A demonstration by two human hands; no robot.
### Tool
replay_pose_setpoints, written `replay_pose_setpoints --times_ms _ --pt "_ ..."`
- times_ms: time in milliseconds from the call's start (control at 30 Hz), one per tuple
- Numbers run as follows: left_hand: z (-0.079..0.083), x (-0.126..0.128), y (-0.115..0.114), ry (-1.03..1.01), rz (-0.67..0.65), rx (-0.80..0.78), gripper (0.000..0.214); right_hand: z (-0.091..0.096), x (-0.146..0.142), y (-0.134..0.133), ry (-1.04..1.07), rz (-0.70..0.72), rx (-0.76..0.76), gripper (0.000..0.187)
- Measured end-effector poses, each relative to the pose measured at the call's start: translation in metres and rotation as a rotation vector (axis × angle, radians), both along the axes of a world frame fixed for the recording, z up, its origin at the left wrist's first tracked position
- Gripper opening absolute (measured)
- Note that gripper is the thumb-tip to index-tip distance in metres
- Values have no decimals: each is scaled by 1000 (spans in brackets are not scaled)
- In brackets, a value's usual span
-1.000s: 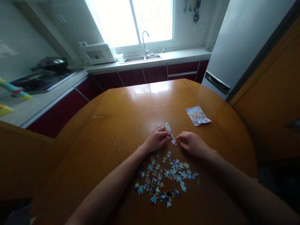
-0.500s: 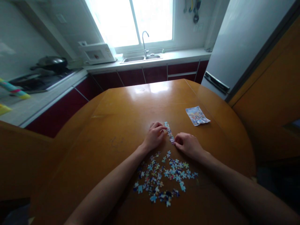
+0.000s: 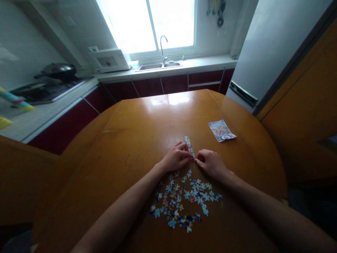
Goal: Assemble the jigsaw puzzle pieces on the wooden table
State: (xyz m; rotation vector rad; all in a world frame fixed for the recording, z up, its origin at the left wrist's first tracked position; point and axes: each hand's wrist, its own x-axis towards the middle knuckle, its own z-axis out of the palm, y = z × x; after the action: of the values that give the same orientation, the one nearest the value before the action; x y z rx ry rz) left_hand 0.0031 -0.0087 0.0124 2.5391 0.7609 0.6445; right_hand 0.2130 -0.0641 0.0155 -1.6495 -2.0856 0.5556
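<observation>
A short strip of joined jigsaw pieces (image 3: pixel 188 143) lies on the round wooden table (image 3: pixel 137 133), running away from me. My left hand (image 3: pixel 176 159) and my right hand (image 3: pixel 210 163) meet at the strip's near end, fingers curled and pinched on it. The near part of the strip is hidden under the fingertips. A scatter of several loose puzzle pieces (image 3: pixel 184 198) lies on the table just below both wrists.
A small printed picture card (image 3: pixel 221 130) lies to the right of the hands. Beyond the table are a counter with sink and tap (image 3: pixel 160 64), a white appliance (image 3: pixel 109 60), a hob with a dark pan (image 3: pixel 56 72), and a grey fridge (image 3: pixel 265 45) at right.
The left hand slid back toward me along the strip, and both hands closed together at its near end. The strip has shifted slightly away from its place a second ago.
</observation>
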Motion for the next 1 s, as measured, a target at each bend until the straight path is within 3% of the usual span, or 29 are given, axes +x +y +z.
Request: replay_pose_setpoints --times_ms 400,733,1000 --pt "0 0 -1 -44 65 -18 31 -1 1 2 11 11 -14 14" --pt "2 2 -2 24 18 -28 31 3 2 0 12 26 -27 13" --pt "0 0 3 -170 95 -80 33 7 3 0 -6 55 -50 16"
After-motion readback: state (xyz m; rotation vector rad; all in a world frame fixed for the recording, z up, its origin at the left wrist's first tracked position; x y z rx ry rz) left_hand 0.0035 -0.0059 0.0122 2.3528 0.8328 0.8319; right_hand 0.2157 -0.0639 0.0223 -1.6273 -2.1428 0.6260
